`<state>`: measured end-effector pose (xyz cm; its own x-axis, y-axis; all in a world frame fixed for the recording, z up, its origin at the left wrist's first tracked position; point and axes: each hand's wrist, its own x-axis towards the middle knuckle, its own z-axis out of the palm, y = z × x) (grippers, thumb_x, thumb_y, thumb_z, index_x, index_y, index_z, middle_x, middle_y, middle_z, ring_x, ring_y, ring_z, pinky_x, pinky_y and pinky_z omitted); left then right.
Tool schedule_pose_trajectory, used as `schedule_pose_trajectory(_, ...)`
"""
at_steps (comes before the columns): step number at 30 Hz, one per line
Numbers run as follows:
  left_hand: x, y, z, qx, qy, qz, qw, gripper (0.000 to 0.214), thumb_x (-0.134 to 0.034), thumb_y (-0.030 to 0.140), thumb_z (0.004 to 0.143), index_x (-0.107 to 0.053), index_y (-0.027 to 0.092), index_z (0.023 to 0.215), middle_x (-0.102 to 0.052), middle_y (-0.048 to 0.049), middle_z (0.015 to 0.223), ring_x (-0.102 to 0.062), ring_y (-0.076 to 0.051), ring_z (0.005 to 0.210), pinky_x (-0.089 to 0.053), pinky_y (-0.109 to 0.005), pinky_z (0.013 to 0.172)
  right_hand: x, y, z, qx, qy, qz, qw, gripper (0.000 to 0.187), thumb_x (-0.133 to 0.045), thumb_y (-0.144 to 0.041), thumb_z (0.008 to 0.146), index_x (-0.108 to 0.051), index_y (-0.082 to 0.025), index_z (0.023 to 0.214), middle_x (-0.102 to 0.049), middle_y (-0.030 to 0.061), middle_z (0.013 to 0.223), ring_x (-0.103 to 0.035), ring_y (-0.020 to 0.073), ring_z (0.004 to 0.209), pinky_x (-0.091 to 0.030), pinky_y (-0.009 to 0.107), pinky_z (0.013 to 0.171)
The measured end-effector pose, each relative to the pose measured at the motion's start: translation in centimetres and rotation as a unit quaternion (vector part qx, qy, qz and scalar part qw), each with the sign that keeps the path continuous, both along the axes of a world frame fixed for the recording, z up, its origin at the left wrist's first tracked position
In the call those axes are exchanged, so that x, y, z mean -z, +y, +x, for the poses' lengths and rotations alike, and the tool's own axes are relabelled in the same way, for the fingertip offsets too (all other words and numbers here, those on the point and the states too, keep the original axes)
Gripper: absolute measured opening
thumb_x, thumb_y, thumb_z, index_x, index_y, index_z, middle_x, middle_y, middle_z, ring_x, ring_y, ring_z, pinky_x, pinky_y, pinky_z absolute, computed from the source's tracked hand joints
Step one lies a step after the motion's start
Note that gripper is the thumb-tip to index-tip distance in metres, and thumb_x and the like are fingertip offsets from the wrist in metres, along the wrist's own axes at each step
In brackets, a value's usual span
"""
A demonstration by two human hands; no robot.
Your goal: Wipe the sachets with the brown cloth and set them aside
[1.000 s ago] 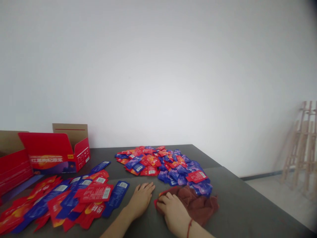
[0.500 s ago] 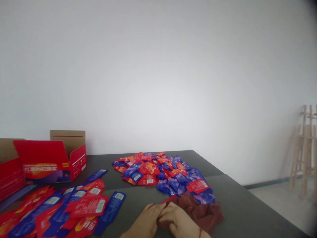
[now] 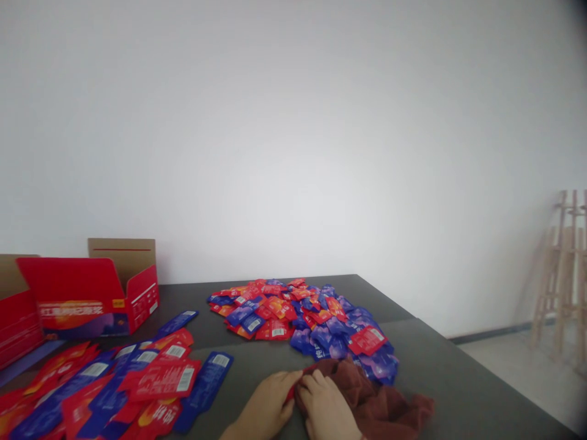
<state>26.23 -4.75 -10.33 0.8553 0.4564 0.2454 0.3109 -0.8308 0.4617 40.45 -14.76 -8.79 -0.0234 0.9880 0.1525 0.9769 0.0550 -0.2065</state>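
My left hand (image 3: pixel 269 402) is closed at the table's near side, its fingers round a small red sachet (image 3: pixel 290 395) that shows only as a strip. Right beside it, my right hand (image 3: pixel 326 408) has its curled fingers on a bunched brown cloth (image 3: pixel 373 400). Part of the cloth lies over the sachet, and the rest spreads rightward on the table. Just beyond the cloth is a heap of red and blue-purple sachets (image 3: pixel 279 308).
More red and blue sachets (image 3: pixel 151 385) lie in a loose pile at the left. Behind them stands an open red carton (image 3: pixel 82 299), with another red carton (image 3: pixel 18 327) at the left edge. The dark table (image 3: pixel 440 373) ends at the right; wooden easels (image 3: pixel 562 281) stand beyond.
The cloth has spread a little farther right. My right hand has shifted slightly, its fingers now laid over the cloth, and more red sachet shows by my left hand.
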Motion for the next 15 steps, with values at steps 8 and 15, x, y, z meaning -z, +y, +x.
schedule_pose_trajectory(8, 0.4, 0.3, -0.6, -0.005, -0.006, -0.015, 1.0, 0.071, -0.048, 0.009, 0.075, -0.034, 0.022, 0.143, -0.053, -0.0043, 0.137, -0.048, -0.018, 0.124, -0.034, -0.034, 0.109, -1.1, -0.6, 3.1, 0.106, -0.049, 0.042, 0.992, 0.036, -0.047, -0.01, 0.076, -0.066, -0.014, 0.106, -0.065, 0.0115, 0.11, -0.052, 0.0272, 0.104, -0.04, 0.037, 0.089)
schedule_pose_trajectory(15, 0.6, 0.7, -0.1, 0.018, -0.089, -0.08, 0.993, 0.092, -0.046, 0.005, 0.069, -0.007, 0.022, 0.15, -0.034, -0.0079, 0.151, -0.051, -0.016, 0.123, -0.036, -0.031, 0.108, -1.1, 2.2, -2.3, 0.072, -0.13, -0.014, 0.989, 0.036, -0.037, -0.006, 0.085, -0.066, -0.007, 0.106, -0.066, 0.0198, 0.104, -0.054, 0.0285, 0.101, -0.041, 0.04, 0.082)
